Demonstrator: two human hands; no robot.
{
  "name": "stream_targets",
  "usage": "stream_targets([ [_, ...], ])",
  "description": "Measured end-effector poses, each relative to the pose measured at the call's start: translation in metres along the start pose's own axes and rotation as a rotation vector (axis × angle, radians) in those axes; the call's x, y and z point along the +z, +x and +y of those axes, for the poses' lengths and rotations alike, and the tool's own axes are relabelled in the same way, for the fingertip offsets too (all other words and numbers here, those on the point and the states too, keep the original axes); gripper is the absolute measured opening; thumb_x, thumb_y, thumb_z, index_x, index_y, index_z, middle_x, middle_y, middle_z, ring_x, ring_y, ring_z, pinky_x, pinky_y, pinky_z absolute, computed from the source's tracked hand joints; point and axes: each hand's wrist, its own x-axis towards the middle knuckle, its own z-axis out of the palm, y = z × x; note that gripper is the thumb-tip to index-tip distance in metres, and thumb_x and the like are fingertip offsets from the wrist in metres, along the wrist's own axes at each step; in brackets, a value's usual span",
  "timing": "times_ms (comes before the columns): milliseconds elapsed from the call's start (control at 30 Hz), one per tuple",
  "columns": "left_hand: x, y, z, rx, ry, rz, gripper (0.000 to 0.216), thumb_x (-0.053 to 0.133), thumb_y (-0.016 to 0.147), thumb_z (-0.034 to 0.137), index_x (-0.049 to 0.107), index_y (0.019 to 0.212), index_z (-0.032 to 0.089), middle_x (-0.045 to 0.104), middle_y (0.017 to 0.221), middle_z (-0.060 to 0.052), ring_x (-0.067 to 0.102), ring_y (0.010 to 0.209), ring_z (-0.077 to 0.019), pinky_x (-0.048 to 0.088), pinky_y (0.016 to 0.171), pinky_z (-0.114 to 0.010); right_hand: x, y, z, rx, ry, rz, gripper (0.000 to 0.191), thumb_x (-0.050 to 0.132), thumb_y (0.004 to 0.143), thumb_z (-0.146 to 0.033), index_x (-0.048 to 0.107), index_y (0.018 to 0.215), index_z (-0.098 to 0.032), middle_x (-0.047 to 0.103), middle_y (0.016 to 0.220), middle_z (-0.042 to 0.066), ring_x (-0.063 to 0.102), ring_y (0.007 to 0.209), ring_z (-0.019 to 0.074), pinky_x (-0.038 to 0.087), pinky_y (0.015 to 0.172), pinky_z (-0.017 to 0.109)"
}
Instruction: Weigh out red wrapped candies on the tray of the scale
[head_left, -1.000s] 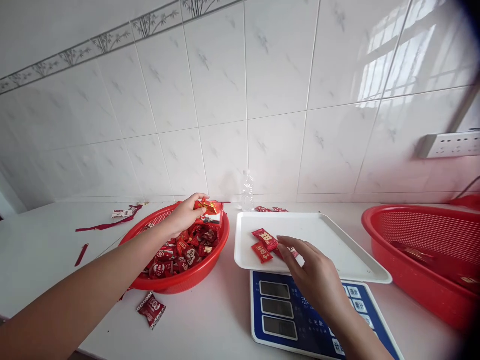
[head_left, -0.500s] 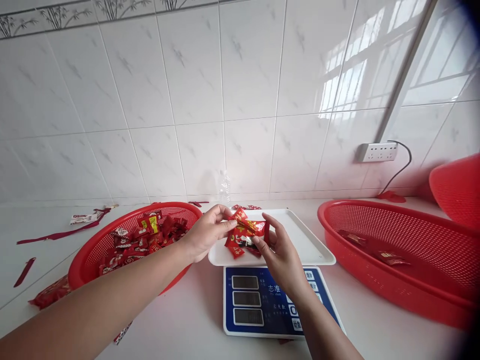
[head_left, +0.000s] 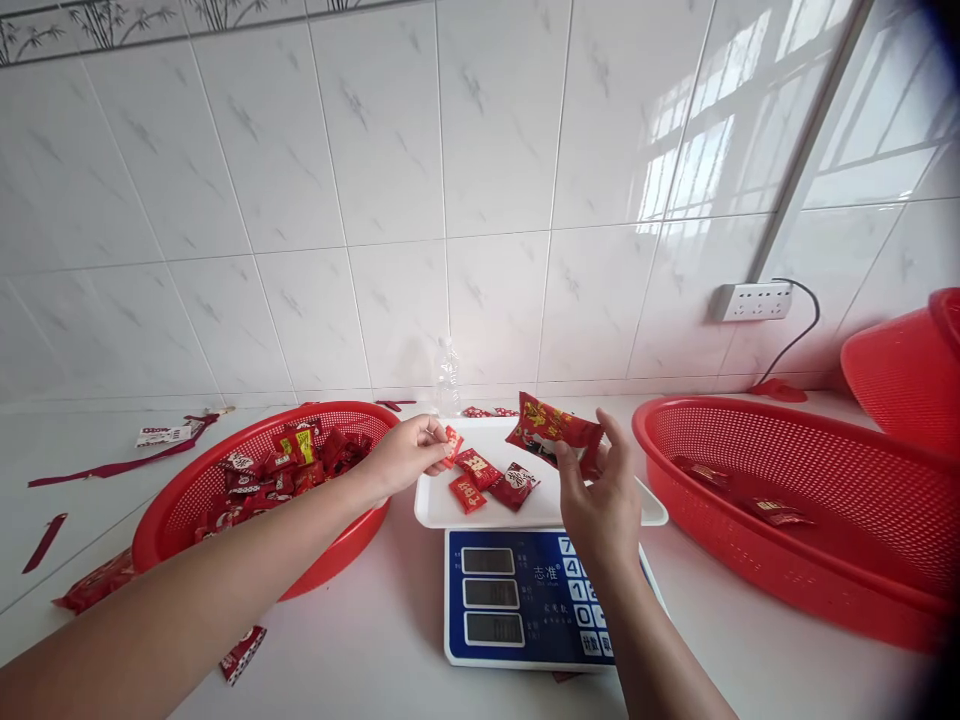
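Note:
My left hand (head_left: pixel 416 450) pinches a small red packet (head_left: pixel 451 447) over the left side of the white scale tray (head_left: pixel 652 512). To its right, my right hand (head_left: pixel 604 490) holds a larger red and gold packet (head_left: pixel 555 428), tilted, between thumb and fingers above the tray. Several small red packets (head_left: pixel 478 467) lie on the tray between the two hands, one of them a dark red packet (head_left: pixel 514 486). Below the tray is the blue front panel of the digital scale (head_left: pixel 491 595); my right wrist covers part of its keys.
On the left, a red basket (head_left: pixel 352 560) holds many small packets. A red basket (head_left: pixel 765 580) on the right has a few packets inside. A clear bottle (head_left: pixel 448 375) stands behind the tray by the tiled wall. A loose packet (head_left: pixel 243 655) lies near the front.
My hands have moved apart. My right hand has carried the larger packet up and to the right, and my left hand, now with a small packet, has shifted slightly left, uncovering the packets on the tray.

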Motion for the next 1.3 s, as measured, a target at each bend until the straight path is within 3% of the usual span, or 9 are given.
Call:
stream_targets([
  [133,-0.002,-0.001,-0.010,-0.018,0.305,-0.073,0.011,0.062,0.075,0.024,0.052,0.073,0.020,0.060,0.066,0.002,0.057,0.062,-0.0150,0.043,0.059,-0.027,-0.003,0.009,0.004,0.054,-0.272,-0.074,0.043,0.047,0.086,-0.042,0.047,0.124,-0.024,0.067,0.101,0.009,0.064,0.085,0.0269,0.042,0.063,0.034],
  [267,0.004,-0.007,-0.013,0.030,0.582,-0.117,0.011,0.057,0.077,0.023,0.052,0.067,0.021,0.057,0.064,0.002,0.054,0.062,-0.0169,0.037,0.058,-0.027,-0.005,0.012,0.011,0.018,-0.507,-0.214,0.033,0.044,0.088,-0.039,0.052,0.116,-0.022,0.061,0.119,0.011,0.064,0.091,0.0276,0.039,0.059,0.032],
  [367,0.011,-0.011,-0.009,0.082,0.766,-0.125,0.015,0.053,0.078,0.020,0.050,0.064,0.022,0.056,0.062,0.001,0.055,0.063,-0.0198,0.036,0.058,-0.028,-0.005,0.013,0.016,-0.020,-0.572,-0.301,0.032,0.042,0.090,-0.038,0.056,0.115,-0.023,0.059,0.124,0.011,0.064,0.092,0.0260,0.040,0.058,0.032],
  [500,0.016,-0.011,-0.003,0.182,0.920,-0.139,0.017,0.048,0.084,0.020,0.054,0.069,0.021,0.063,0.079,-0.006,0.059,0.084,-0.0267,0.041,0.068,-0.032,-0.002,0.012,0.018,-0.094,-0.557,-0.396,0.032,0.044,0.091,-0.036,0.057,0.118,-0.026,0.063,0.123,0.004,0.064,0.100,0.0238,0.046,0.067,0.032],
  [667,0.019,-0.011,-0.005,0.252,0.951,-0.139,0.022,0.041,0.090,0.018,0.060,0.100,0.018,0.064,0.107,-0.012,0.055,0.106,-0.0302,0.044,0.086,-0.042,0.002,0.009,0.016,-0.126,-0.578,-0.419,0.040,0.040,0.094,-0.038,0.056,0.127,-0.023,0.061,0.130,0.006,0.062,0.110,0.0265,0.048,0.082,0.037],
  [867,0.022,-0.013,-0.010,0.256,0.846,-0.232,0.049,0.049,0.091,0.037,0.041,0.137,0.021,0.044,0.144,-0.009,0.040,0.133,-0.0242,0.034,0.109,-0.039,0.002,0.007,0.015,-0.147,-0.611,-0.442,0.040,0.045,0.092,-0.041,0.059,0.124,-0.021,0.070,0.113,0.009,0.065,0.103,0.0282,0.047,0.088,0.041],
  [1000,0.024,-0.012,-0.015,0.208,0.813,-0.256,0.054,0.045,0.092,0.041,0.038,0.141,0.019,0.039,0.149,-0.012,0.033,0.138,-0.0264,0.030,0.112,-0.042,0.002,0.008,0.016,-0.190,-0.618,-0.431,0.038,0.046,0.093,-0.036,0.061,0.121,-0.017,0.069,0.114,0.011,0.061,0.110,0.0294,0.041,0.097,0.047],
  [1133,0.024,-0.012,-0.017,0.185,0.793,-0.262,0.055,0.044,0.092,0.044,0.040,0.141,0.020,0.037,0.151,-0.013,0.030,0.140,-0.0280,0.028,0.112,-0.045,0.004,0.006,0.017,-0.258,-0.590,-0.405,0.036,0.049,0.092,-0.038,0.063,0.120,-0.021,0.064,0.125,0.010,0.054,0.120,0.0298,0.039,0.100,0.049],
  [1300,-0.002,-0.008,-0.013,0.211,0.791,-0.224,0.052,0.044,0.091,0.046,0.044,0.138,0.022,0.040,0.149,-0.011,0.034,0.138,-0.0265,0.029,0.112,-0.041,0.008,0.000,0.018,-0.497,-0.452,-0.509,0.028,0.049,0.092,-0.043,0.071,0.105,-0.033,0.062,0.129,0.002,0.043,0.131,0.0332,0.033,0.102,0.061],
])
